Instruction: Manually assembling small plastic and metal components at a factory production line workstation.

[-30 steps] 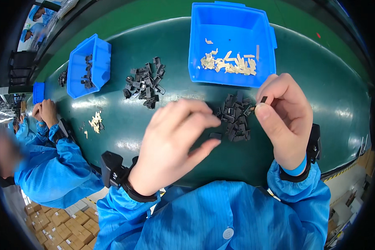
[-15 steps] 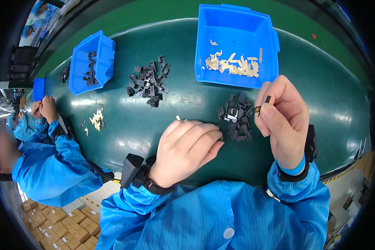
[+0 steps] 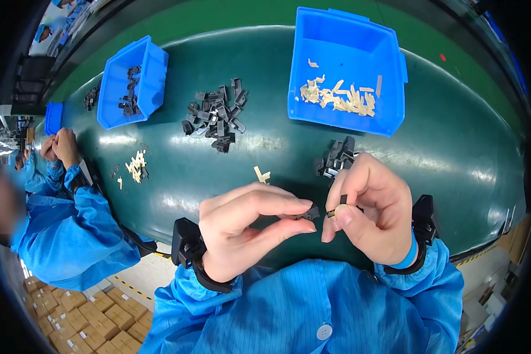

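Left hand (image 3: 251, 227), lower centre of the frame: thumb and fingertips drawn close on a small black clip (image 3: 312, 213), which protrudes to the right, toward the other hand. Right hand (image 3: 376, 212), right of centre: thumb and forefinger pinched on a small dark strip (image 3: 344, 199); one dark end points up the frame, a brownish end points left, toward the clip. Clip and strip stand nearly level, side by side, a narrow gap between them, not touching. Long axis of the clip: cannot be told, being partly covered by fingers. Loose black clips (image 3: 336, 156) lie just above the right hand; cream scraps (image 3: 262, 176) lie above the left hand, centre of the frame
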`<state>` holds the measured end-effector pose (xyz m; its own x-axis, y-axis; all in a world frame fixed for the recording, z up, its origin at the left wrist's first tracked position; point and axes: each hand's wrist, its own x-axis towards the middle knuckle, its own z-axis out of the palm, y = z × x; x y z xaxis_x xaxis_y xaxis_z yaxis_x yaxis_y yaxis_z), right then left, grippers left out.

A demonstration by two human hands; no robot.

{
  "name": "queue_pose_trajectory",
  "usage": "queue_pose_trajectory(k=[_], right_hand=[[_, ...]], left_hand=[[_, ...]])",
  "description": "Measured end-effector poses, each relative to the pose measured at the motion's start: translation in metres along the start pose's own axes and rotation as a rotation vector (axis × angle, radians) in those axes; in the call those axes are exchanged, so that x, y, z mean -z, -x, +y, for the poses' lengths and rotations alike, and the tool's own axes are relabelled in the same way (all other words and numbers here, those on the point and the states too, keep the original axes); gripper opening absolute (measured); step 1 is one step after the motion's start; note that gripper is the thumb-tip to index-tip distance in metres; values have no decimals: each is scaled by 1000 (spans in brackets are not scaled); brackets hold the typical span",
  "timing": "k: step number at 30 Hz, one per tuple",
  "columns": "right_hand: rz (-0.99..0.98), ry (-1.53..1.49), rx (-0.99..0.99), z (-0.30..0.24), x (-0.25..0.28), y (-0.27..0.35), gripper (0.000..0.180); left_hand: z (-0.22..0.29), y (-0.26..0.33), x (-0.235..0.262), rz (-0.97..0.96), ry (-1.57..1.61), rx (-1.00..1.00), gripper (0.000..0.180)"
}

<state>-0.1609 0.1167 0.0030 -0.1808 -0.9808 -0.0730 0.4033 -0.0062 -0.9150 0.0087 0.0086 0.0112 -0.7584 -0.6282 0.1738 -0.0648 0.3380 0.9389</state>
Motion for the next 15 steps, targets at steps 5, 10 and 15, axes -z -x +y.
queue_pose_trajectory(k=[5,10,15], right_hand=[[-107,142,66,3,2,-2,16],[-16,70,18,3,-4,0,16],[-40,156,77,2,-3,-2,17]], left_hand=[[-2,0,1,-15,154,41,27],[0,-2,-1,-21,159,35,26],[-1,-2,-2,-31,146,5,27]])
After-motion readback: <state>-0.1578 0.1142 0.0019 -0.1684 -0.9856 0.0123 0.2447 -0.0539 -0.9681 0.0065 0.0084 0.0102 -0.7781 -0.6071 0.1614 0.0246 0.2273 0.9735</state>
